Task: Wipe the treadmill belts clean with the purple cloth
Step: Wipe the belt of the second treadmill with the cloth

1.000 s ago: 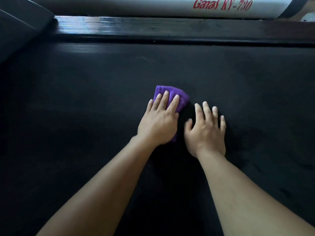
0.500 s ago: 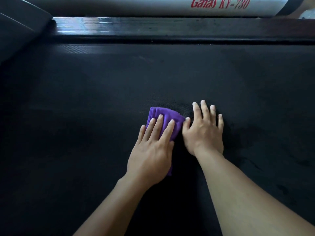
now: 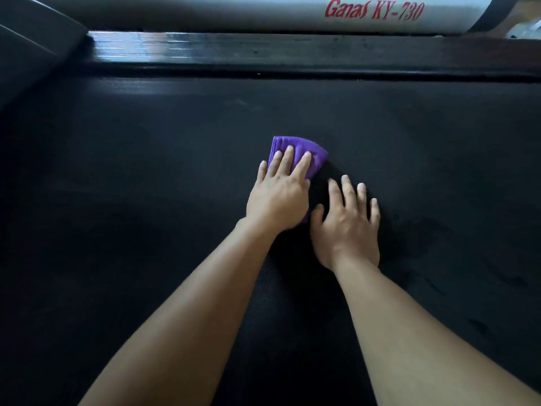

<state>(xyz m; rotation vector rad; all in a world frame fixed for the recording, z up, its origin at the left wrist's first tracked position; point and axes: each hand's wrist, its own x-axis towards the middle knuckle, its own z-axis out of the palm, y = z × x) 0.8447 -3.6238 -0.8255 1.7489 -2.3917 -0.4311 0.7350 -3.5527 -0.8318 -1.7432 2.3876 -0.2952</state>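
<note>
The folded purple cloth (image 3: 306, 153) lies flat on the black treadmill belt (image 3: 146, 200), about the middle of the belt's width as seen from here and well short of the far edge. Its stacked folds show along the left side. The left hand (image 3: 279, 197) lies on top of it, palm down. The fingers are straight and close together, pressing the cloth onto the belt, and nothing is curled round it. Most of the cloth sticks out past the fingertips, and a thin purple sliver shows under the heel of the palm. Just beside it, the right hand (image 3: 347, 227) rests flat on the bare belt, with the fingers stretched and slightly spread and nothing held. Its thumb points toward the cloth's near corner, but I cannot tell whether the two touch. Both bare forearms reach in from the near edge. The belt has a fine woven texture, with a few darker blotches (image 3: 480, 326) off to the right. Along the far side runs a dark glossy side rail (image 3: 263, 49) that catches the light toward its left end. Beyond it is a white housing (image 3: 205, 13) with "Ganas KY-730" in red letters. A dark moulded corner piece (image 3: 35, 48) sits at the upper left.
</note>
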